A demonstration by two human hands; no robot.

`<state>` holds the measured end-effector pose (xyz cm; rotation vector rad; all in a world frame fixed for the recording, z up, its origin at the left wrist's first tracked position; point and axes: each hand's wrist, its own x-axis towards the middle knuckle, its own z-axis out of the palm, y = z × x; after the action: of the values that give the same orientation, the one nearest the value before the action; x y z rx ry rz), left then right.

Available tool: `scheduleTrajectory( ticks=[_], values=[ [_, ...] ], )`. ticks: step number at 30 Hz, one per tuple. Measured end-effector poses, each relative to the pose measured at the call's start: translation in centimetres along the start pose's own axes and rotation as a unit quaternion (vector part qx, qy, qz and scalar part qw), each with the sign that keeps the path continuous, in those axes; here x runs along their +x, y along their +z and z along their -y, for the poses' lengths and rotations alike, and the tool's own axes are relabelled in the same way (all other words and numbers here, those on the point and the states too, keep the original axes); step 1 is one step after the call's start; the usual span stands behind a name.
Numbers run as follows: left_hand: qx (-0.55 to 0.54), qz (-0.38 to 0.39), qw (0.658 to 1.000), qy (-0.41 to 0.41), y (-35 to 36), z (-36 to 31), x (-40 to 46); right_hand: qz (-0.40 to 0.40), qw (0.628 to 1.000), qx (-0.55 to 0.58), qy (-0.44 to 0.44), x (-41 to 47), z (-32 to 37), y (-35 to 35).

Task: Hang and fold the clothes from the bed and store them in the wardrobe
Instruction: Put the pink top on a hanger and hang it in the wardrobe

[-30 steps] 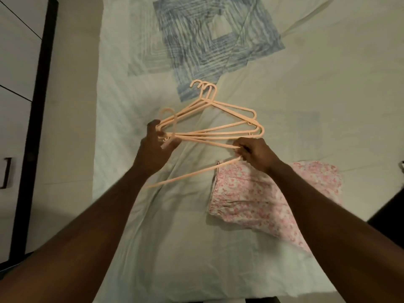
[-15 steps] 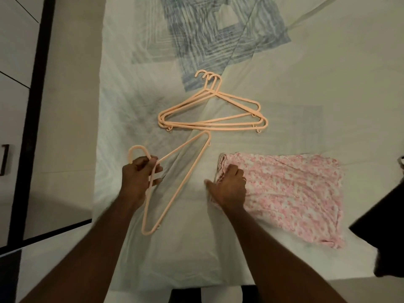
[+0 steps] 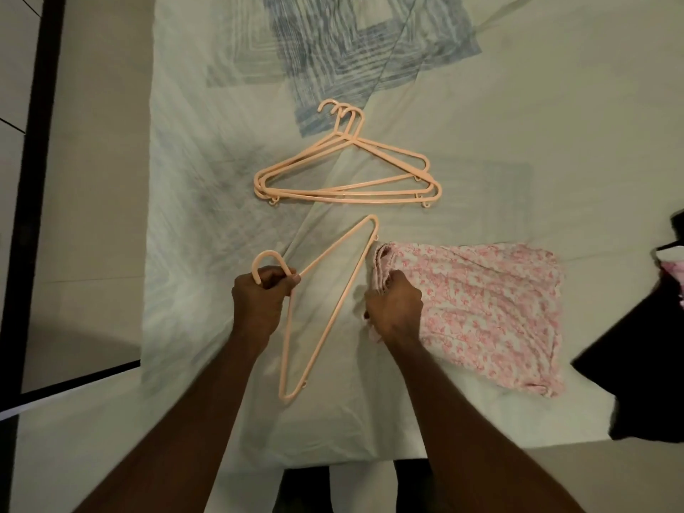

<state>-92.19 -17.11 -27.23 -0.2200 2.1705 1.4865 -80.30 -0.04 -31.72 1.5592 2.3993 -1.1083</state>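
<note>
Since half a second ago, little has shifted: the right hand, which lay on the near-left corner of the pink floral garment, now has its fingers curled into that bunched corner, grasping the fabric. The left hand still grips the single peach hanger at the base of its hook, fingers wrapped round it, thumb on the neck. That hanger lies just left of the garment, its long bar running diagonally, one end close to the garment's far-left corner, the other pointing back toward the person. The garment lies folded flat on the bed sheet. Beyond the garment, further up the bed, a stack of three peach hangers rests on the sheet, hooks pointing away, apart from the held hanger. A dark cloth lies to the right of the garment, at the bed's edge.
</note>
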Motion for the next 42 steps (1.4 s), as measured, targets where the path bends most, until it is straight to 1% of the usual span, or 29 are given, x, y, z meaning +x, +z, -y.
scheduleTrajectory(
  ticks=[3,5,9,11,13,14,19,21,23,27,28,29,31,33,35,37,39,41,42],
  values=[
    [0.001,0.003,1.0,0.005,-0.1,0.3,-0.3,0.021,0.998,0.062,-0.024,-1.6,0.9,0.9],
    [0.002,0.013,1.0,0.008,-0.2,0.5,-0.5,0.06,0.992,0.1,-0.037,-2.5,1.9,2.1],
    [0.01,0.046,0.999,0.024,-0.3,0.7,-0.8,0.123,0.98,0.157,-0.022,-3.1,3.6,5.1],
    [0.012,0.06,0.998,0.027,-0.3,0.7,-1.1,0.17,0.957,0.235,0.001,-2.9,4.3,5.8],
    [0.014,0.074,0.997,0.029,-0.1,0.6,-1.4,0.234,0.917,0.322,0.028,-2.7,5.0,6.1],
    [0.006,0.078,0.997,0.027,0.0,0.4,-1.6,0.259,0.904,0.337,0.042,-2.6,5.5,6.2],
    [-0.025,0.085,0.996,0.02,-0.5,0.5,-1.3,0.336,0.862,0.373,0.069,-2.4,7.1,7.2],
    [-0.028,0.097,0.995,0.016,-0.7,0.7,-1.2,0.35,0.843,0.399,0.084,-2.3,7.5,7.3],
    [-0.03,0.104,0.994,0.018,-0.6,0.6,-1.5,0.354,0.837,0.409,0.086,-2.3,7.8,7.6],
    [-0.017,0.093,0.995,0.026,-0.4,0.6,-1.5,0.361,0.825,0.432,0.053,-2.9,8.0,8.1],
    [-0.017,0.088,0.996,0.024,-0.5,0.6,-1.5,0.365,0.834,0.413,0.04,-3.1,7.9,8.1],
    [-0.014,0.084,0.996,0.025,-0.5,0.6,-1.6,0.373,0.832,0.409,0.038,-3.2,7.5,8.1],
    [-0.004,0.076,0.996,0.039,-0.4,0.4,-1.8,0.357,0.842,0.402,0.041,-3.4,6.9,7.6],
    [0.011,0.066,0.996,0.063,-0.2,0.0,-2.2,0.308,0.868,0.389,0.008,-3.5,6.5,6.6],
    [0.038,0.046,0.995,0.082,-0.1,-0.1,-2.5,0.24,0.915,0.322,-0.035,-3.5,5.2,5.3],
    [0.069,0.011,0.993,0.095,0.1,-0.4,-3.0,0.19,0.941,0.274,-0.052,-3.5,3.8,3.9],
    [0.078,-0.022,0.99,0.112,0.4,-0.9,-3.8,0.107,0.971,0.177,-0.118,-3.3,2.3,2.3],
    [0.079,-0.047,0.987,0.129,0.7,-1.7,-4.7,0.037,0.983,0.067,-0.169,-3.3,0.7,0.8],
    [0.079,-0.053,0.987,0.132,0.8,-1.9,-5.0,0.014,0.986,0.04,-0.162,-3.3,-0.1,0.1]
  ],
)
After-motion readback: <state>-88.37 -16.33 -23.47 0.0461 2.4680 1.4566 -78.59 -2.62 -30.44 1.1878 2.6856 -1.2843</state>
